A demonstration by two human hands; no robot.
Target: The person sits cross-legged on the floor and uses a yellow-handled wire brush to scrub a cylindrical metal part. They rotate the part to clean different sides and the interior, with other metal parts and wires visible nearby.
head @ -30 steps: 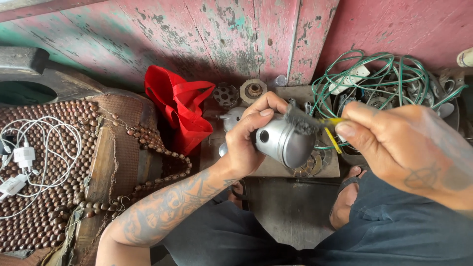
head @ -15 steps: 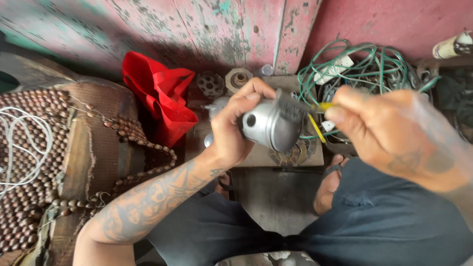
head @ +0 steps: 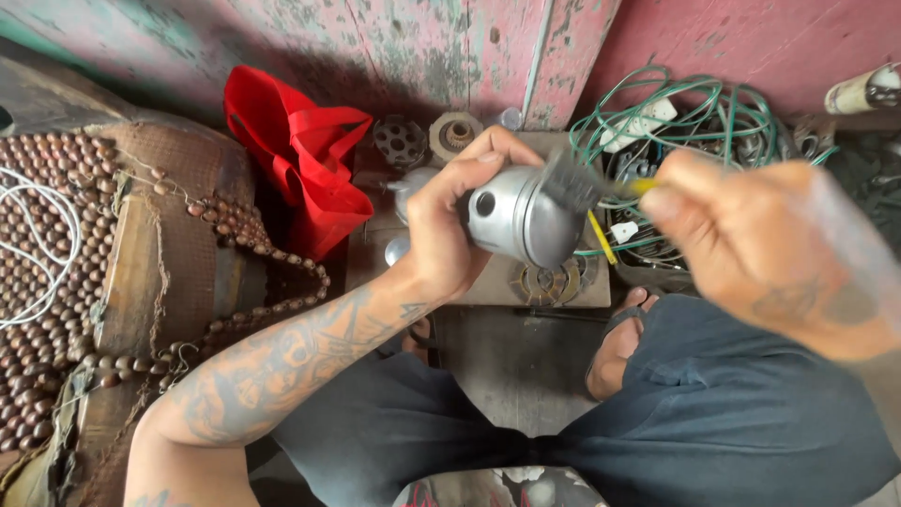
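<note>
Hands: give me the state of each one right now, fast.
Left hand: closed around the grey metal cylinder.
Right hand: closed on a yellow-handled brush, bristles on the cylinder; blurred.

One metal housing (head: 521, 216), one brush (head: 572, 183), one red bag (head: 310, 169), perhaps two gears (head: 427, 139)

A low metal bench (head: 488, 286) carries two gears (head: 427, 139) and a flat slotted disc (head: 549, 282).
</note>
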